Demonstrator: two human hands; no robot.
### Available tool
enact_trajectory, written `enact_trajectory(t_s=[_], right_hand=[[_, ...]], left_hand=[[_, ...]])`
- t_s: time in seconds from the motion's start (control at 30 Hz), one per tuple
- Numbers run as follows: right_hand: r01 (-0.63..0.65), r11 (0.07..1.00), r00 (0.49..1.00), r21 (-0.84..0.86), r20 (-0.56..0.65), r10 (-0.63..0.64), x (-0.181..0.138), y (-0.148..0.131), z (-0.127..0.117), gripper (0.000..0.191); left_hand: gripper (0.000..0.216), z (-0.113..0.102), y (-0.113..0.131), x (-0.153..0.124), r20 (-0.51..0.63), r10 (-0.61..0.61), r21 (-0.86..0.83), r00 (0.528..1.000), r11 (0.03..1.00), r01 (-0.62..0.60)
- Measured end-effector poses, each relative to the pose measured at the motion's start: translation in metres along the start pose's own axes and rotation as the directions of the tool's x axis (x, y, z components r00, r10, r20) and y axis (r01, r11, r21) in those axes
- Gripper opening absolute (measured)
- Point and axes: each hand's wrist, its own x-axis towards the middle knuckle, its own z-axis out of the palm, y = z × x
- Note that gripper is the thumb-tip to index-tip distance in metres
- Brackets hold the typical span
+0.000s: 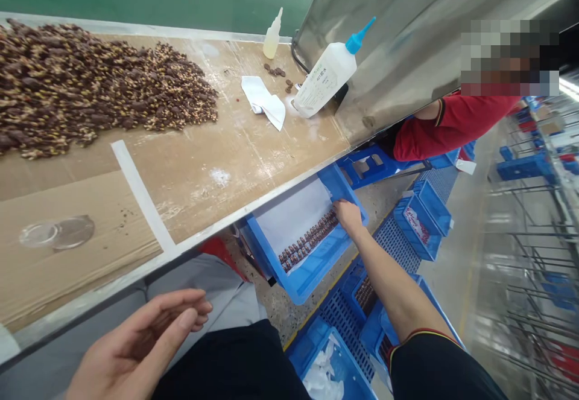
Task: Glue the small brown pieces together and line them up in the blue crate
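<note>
My right hand reaches down into a blue plastic bin beside the table. Its fingers are curled at the far end of rows of small dark brown pieces, which stand on a white sheet. Whatever sits between those fingertips is hidden. Near my lap, my left hand hovers with loosely bent fingers and the thumb apart, holding nothing. A big heap of small brown and yellowish pieces covers the table's far left.
On the table stand a white glue bottle with a blue nozzle and a smaller bottle. A folded white cloth and clear round lids lie there. A metal panel, a red-sleeved person and several bins are at right.
</note>
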Motion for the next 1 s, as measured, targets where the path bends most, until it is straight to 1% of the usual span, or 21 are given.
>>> enact_trajectory(t_s=[0.07,0.13,0.23,0.3,0.4,0.5,0.6,0.73,0.9,1.0], right_hand=[[0.015,0.999,1.000,-0.044,0.020,-0.014,0.002,0.000,0.004,0.039],[0.025,0.997,0.999,-0.077,0.035,-0.023,0.003,-0.001,0.006,0.039],[0.036,0.994,0.998,-0.108,0.048,-0.030,0.004,0.000,0.007,0.040],[0.038,0.993,0.998,-0.115,0.048,-0.033,0.002,0.003,0.005,0.041],[0.034,0.993,0.999,-0.110,0.028,-0.031,-0.005,0.010,0.002,0.044],[0.053,0.995,0.999,-0.086,0.016,-0.052,-0.014,0.014,-0.001,0.046],[0.086,0.995,0.996,-0.058,0.037,-0.084,-0.019,0.012,-0.002,0.045],[0.079,0.996,0.995,-0.053,0.072,-0.075,-0.018,0.006,-0.003,0.045],[0.052,0.996,0.995,-0.070,0.088,-0.046,-0.018,0.005,-0.004,0.041],[0.044,0.996,0.995,-0.071,0.087,-0.038,-0.018,0.005,-0.003,0.039]], left_hand=[[0.061,0.004,0.003,-0.003,0.037,-0.082,-0.011,0.996,0.997,0.082],[0.067,0.008,0.012,-0.007,0.025,-0.137,-0.029,0.990,0.990,0.137],[0.073,0.014,0.029,-0.011,-0.005,-0.163,-0.038,0.987,0.986,0.163],[0.074,0.015,0.034,-0.011,-0.011,-0.165,-0.032,0.986,0.986,0.165],[0.071,0.010,0.027,-0.005,0.003,-0.172,-0.023,0.985,0.985,0.172],[0.071,0.002,0.010,0.005,0.079,-0.170,-0.011,0.982,0.985,0.171],[0.070,-0.004,-0.002,0.011,0.143,-0.145,-0.003,0.979,0.989,0.147],[0.070,-0.006,-0.002,0.008,0.148,-0.130,0.022,0.981,0.992,0.128],[0.069,-0.008,0.001,0.001,0.088,-0.131,-0.015,0.987,0.991,0.133],[0.071,-0.011,-0.002,0.001,0.112,-0.147,-0.009,0.983,0.989,0.149]])
